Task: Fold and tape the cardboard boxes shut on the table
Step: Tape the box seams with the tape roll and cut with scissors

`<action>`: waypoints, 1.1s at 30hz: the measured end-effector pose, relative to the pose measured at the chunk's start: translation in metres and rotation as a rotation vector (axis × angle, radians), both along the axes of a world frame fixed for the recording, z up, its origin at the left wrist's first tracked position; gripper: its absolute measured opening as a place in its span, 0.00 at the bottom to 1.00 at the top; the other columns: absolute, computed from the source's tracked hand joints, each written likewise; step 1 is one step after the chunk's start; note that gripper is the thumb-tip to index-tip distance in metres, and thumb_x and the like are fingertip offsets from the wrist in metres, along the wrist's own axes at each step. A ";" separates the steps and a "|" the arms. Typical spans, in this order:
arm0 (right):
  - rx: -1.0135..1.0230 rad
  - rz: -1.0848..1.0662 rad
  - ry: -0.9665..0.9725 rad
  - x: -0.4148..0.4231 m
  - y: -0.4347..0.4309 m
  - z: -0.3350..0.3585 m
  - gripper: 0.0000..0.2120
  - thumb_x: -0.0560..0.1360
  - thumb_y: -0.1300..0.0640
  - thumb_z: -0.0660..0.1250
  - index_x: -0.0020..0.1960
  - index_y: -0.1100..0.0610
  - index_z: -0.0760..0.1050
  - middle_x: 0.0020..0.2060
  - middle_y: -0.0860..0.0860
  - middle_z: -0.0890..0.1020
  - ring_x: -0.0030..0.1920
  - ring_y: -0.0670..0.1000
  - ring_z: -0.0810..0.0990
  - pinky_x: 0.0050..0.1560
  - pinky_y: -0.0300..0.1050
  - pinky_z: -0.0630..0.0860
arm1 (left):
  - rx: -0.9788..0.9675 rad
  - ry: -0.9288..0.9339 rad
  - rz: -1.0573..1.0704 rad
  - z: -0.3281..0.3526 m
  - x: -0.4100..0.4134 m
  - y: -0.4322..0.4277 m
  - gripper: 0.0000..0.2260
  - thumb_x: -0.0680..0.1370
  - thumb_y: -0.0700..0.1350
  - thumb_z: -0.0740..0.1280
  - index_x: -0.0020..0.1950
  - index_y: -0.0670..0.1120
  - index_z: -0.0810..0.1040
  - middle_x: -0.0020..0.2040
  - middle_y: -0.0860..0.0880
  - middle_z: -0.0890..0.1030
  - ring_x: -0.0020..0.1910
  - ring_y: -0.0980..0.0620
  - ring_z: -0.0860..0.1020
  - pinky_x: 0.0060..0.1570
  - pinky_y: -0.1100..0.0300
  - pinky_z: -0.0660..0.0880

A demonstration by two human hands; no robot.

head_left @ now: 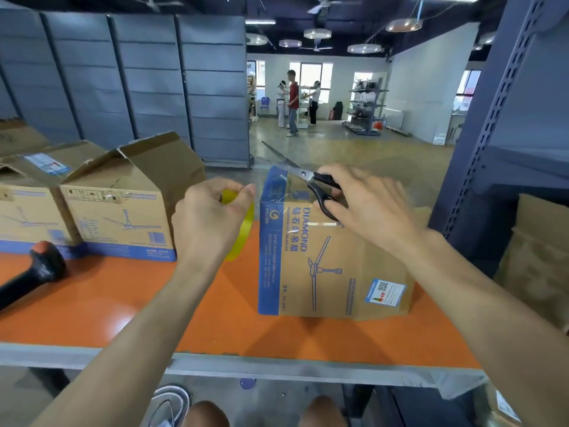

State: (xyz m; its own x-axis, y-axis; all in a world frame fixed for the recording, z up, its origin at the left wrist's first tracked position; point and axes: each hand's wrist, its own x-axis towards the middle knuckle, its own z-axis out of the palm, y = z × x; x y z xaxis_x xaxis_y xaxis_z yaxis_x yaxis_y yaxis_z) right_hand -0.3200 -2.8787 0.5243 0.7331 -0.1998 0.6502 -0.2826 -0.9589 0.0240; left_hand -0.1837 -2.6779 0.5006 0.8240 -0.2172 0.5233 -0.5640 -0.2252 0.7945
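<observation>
My left hand (212,217) grips the tape roll (244,232) just left of the box (332,266) on the table (123,303) | my right hand (369,208) holds scissors (311,180) above the box top | best: keep tape taut, snip close.

The table (129,306) has an orange top and a grey near rim. One printed box (335,272) stands right of centre. At far left, an open-flapped box (123,220) and a second box (24,211) stand side by side, touching. A black handle (34,272) with an orange end lies just in front of them.
</observation>
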 end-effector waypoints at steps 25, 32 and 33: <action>0.000 -0.008 -0.061 -0.007 -0.002 -0.017 0.28 0.69 0.40 0.76 0.63 0.48 0.71 0.54 0.47 0.79 0.55 0.54 0.73 0.50 0.51 0.71 | 0.093 0.135 -0.048 -0.014 0.023 -0.033 0.16 0.70 0.67 0.73 0.43 0.56 0.80 0.37 0.56 0.81 0.40 0.58 0.78 0.35 0.59 0.69; 0.035 0.019 -0.016 -0.016 -0.018 -0.018 0.28 0.68 0.44 0.77 0.63 0.47 0.70 0.56 0.44 0.78 0.56 0.50 0.69 0.49 0.48 0.68 | 0.048 0.206 -0.133 -0.012 0.020 -0.031 0.18 0.69 0.68 0.73 0.44 0.54 0.80 0.38 0.50 0.86 0.39 0.44 0.85 0.46 0.42 0.82; 0.030 0.012 -0.015 -0.016 -0.017 -0.023 0.29 0.67 0.43 0.78 0.63 0.48 0.70 0.56 0.44 0.77 0.56 0.51 0.69 0.51 0.50 0.70 | 0.045 0.205 -0.135 -0.012 0.020 -0.031 0.18 0.70 0.67 0.73 0.44 0.54 0.80 0.37 0.50 0.86 0.37 0.45 0.85 0.46 0.41 0.82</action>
